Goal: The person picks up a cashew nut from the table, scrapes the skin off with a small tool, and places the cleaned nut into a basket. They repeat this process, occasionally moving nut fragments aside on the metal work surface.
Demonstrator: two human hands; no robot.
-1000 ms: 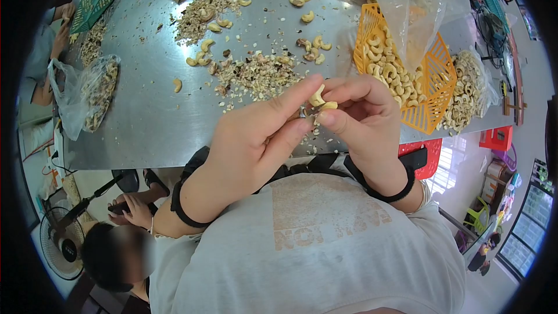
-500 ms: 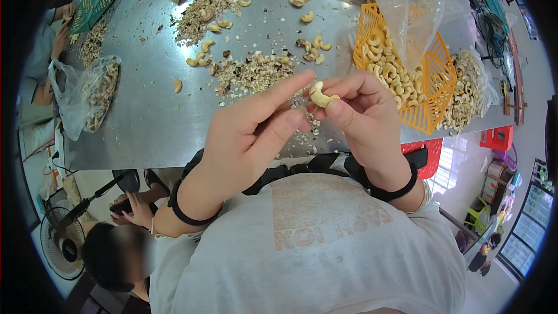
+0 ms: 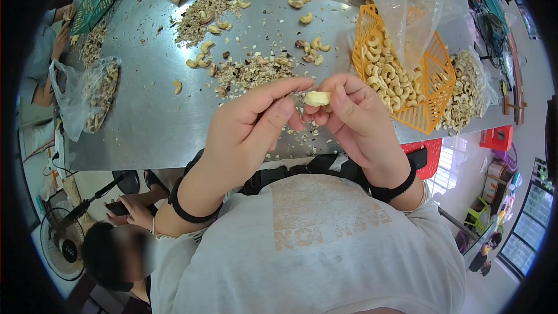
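Observation:
A pale cashew nut (image 3: pixel 317 99) is pinched between the thumb and fingers of my right hand (image 3: pixel 363 113). Just to its left, my left hand (image 3: pixel 244 122) has its thumb and forefinger closed together, the fingertips almost at the nut. Whatever the left fingers hold is too small to make out. Beyond my hands lies a heap of skin flakes and crumbs (image 3: pixel 256 72) on the metal table (image 3: pixel 145 116). To the right of my right hand, an orange plastic basket (image 3: pixel 427 113) holds many cashews.
Several loose cashews (image 3: pixel 200 58) lie around a second crumb heap (image 3: pixel 200 20). Bags of cashews stand along the far side, with another plastic bag (image 3: pixel 96 93) at left. A green basket (image 3: pixel 96 3) sits near another person's hands (image 3: pixel 63 32). Someone with a phone is at lower left.
The cashew has turned in my right fingers, so a different side shows. My right hand has shifted its grip, and the left fingertips have drawn slightly back.

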